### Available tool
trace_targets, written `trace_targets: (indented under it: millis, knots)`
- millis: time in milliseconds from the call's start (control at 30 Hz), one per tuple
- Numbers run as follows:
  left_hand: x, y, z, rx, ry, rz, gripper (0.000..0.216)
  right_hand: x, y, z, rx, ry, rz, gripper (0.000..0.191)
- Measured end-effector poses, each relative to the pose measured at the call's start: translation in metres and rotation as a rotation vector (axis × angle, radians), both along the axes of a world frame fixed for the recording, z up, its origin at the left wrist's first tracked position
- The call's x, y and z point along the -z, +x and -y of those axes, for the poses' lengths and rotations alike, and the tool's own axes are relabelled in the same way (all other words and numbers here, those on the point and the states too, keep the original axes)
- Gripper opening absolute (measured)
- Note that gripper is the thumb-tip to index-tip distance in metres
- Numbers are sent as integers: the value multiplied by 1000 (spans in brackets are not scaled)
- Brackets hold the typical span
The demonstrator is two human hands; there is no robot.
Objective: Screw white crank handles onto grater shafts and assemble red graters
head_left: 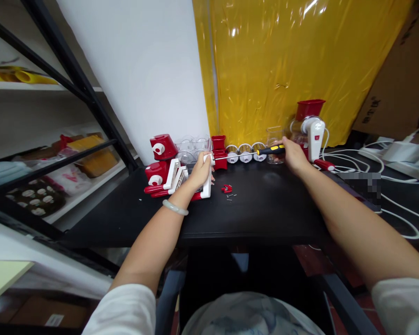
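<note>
My right hand (293, 156) is closed on the black and yellow handle of a long screwdriver (271, 150). The screwdriver lies nearly level, its shaft pointing left to the top of a white plastic housing (206, 188). Around that upright housing my left hand (200, 173) is wrapped; its fingers partly hide it, and whether the tip sits in a screw cannot be made out. On the black table (258, 209), just right of the housing, lie a small red plastic part (226, 188) and several loose screws (229, 197).
Red hoppers (163, 147), white frames (176, 176) and clear cups (192, 145) stand at left. Several metal grater drums (245, 153) line the back beside red pieces (219, 142). An assembled red-and-white grater (314, 135), white cables (363, 160) and a power strip (405, 156) are at right.
</note>
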State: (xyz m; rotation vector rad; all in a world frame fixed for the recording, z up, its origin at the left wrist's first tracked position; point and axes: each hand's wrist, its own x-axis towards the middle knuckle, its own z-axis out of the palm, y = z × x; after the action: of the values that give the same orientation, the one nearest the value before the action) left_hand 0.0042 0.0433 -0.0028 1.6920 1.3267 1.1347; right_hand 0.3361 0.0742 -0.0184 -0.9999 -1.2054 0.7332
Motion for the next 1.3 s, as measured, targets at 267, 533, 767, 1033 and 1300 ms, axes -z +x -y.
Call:
trace_targets:
  millis: [267,533,767,1033,1300]
  knots:
    - [-1,-4,5,2,187,-210,39,1,5,0,57,-272,44,50]
    - [-1,-6,2,-15,152,-191,39,-5,-5,6,-109,-86,-112,48]
    - [0,-5,-2,-33,81,-101,45,-6,-4,4,-197,8,-143,38]
    - [-4,1,5,13,-68,-21,38,-8,-3,7,-157,42,-145,25]
    - [0,-1,3,-2,-18,-97,38,-7,-2,6,-3,-19,-31,42]
